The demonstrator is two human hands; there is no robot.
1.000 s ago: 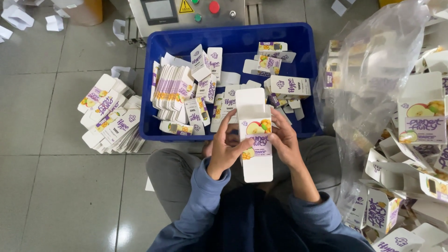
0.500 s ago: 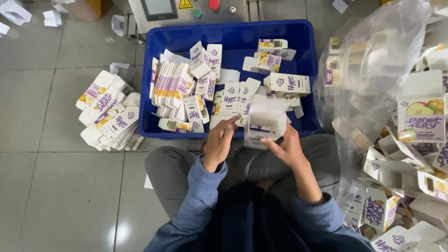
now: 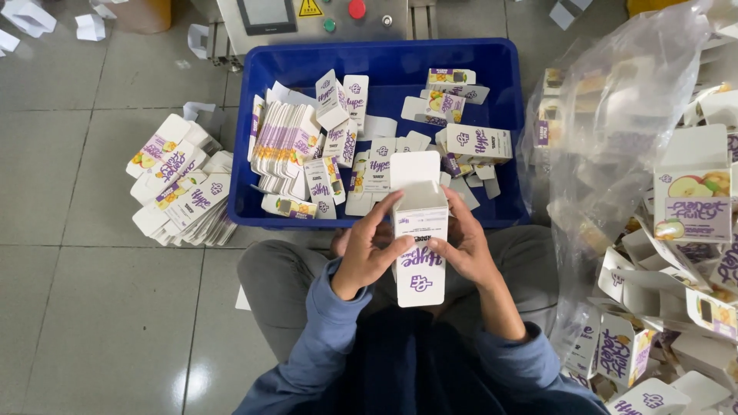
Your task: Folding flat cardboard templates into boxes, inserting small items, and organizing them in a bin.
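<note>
I hold a small white carton (image 3: 420,234) with purple lettering upright over my lap, its top flap standing open. My left hand (image 3: 369,247) grips its left side with the thumb across the front. My right hand (image 3: 463,243) grips its right side, fingers wrapped around the edge. Just beyond my hands stands a blue plastic crate (image 3: 384,69) holding several flat and folded cartons of the same kind.
A stack of flat cartons (image 3: 181,192) lies on the tiled floor left of the crate. On the right a clear plastic bag (image 3: 607,131) and a heap of erected cartons (image 3: 684,253) crowd the floor. A grey machine panel (image 3: 307,19) with buttons stands behind the crate.
I have turned the carton from a tilted position near the crate's edge to upright over my lap. Its purple-lettered side now faces me instead of the fruit picture.
</note>
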